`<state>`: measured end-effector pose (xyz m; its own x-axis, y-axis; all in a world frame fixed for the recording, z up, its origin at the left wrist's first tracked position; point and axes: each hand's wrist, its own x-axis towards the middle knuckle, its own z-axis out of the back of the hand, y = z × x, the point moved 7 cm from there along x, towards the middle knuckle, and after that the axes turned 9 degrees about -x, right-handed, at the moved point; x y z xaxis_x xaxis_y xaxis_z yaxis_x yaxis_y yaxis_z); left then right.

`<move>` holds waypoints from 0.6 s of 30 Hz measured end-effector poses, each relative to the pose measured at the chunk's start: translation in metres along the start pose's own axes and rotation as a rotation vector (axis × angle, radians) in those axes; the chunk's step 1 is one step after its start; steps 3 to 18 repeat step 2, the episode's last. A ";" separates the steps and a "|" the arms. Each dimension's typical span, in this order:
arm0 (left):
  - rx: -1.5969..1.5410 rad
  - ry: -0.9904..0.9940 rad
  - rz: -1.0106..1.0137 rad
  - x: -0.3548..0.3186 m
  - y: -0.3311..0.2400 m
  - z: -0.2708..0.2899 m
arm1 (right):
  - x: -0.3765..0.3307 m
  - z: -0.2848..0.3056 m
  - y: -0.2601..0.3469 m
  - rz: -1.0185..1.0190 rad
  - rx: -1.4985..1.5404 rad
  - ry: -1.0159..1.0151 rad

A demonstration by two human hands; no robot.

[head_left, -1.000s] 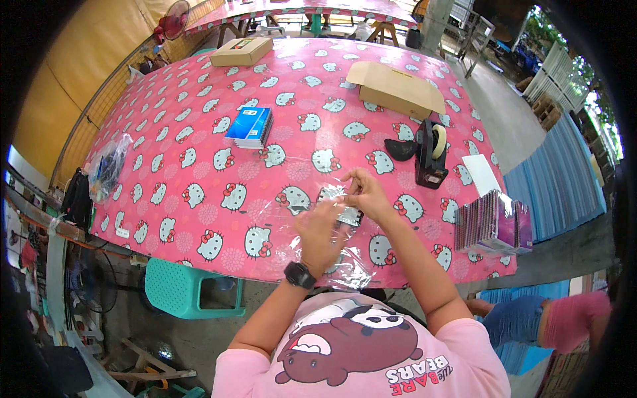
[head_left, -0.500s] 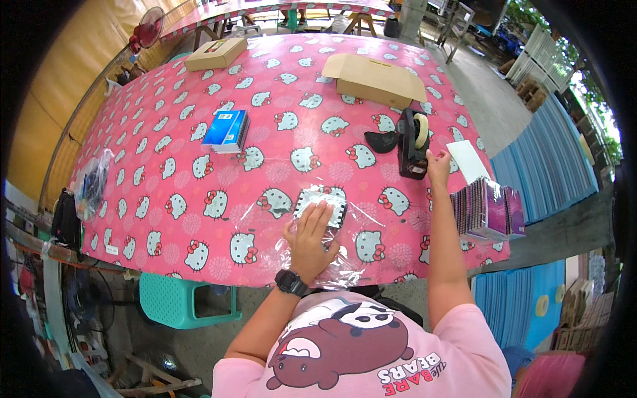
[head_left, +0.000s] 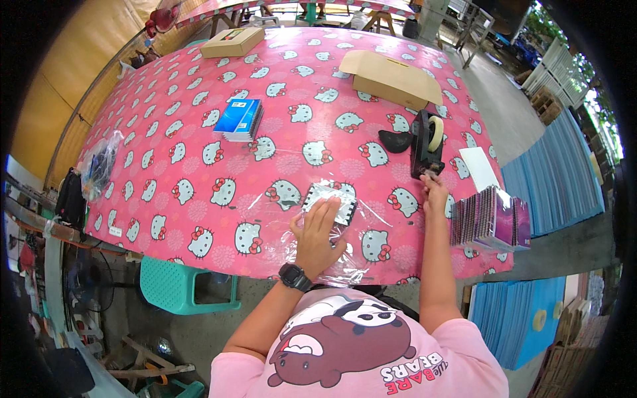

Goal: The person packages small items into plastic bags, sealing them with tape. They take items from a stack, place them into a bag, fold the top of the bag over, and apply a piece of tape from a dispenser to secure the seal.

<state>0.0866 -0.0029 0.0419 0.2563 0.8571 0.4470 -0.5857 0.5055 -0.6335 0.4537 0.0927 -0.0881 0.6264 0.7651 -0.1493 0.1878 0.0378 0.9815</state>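
Note:
My left hand (head_left: 318, 242) lies flat, fingers stretched, on a small spiral notebook (head_left: 346, 211) with black binding along its edges. Clear plastic film (head_left: 356, 240) covers the notebook and spreads wrinkled around it over the table. At the near end of a black tape dispenser (head_left: 419, 149), the fingers of my right hand (head_left: 434, 194) are pinched on the end of the tape. A roll of clear tape (head_left: 435, 134) sits in the dispenser. Beside it lies a black curved piece (head_left: 395, 141).
Purple spiral notebooks (head_left: 488, 219) stand stacked right of my right forearm, with a white card (head_left: 479, 168) behind them. Blue notebooks (head_left: 240, 119) lie left of centre. An open cardboard box (head_left: 391, 79) and a closed one (head_left: 232, 42) sit farther back on the pink table (head_left: 199, 179).
My right hand has moved from beside the dispenser to its near end, toward me, and its fingers have closed there. My left hand stays on the notebook. The whole view has shifted slightly.

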 end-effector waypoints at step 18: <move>0.030 0.030 0.003 -0.001 0.001 -0.001 | 0.003 -0.023 -0.011 -0.174 0.131 0.165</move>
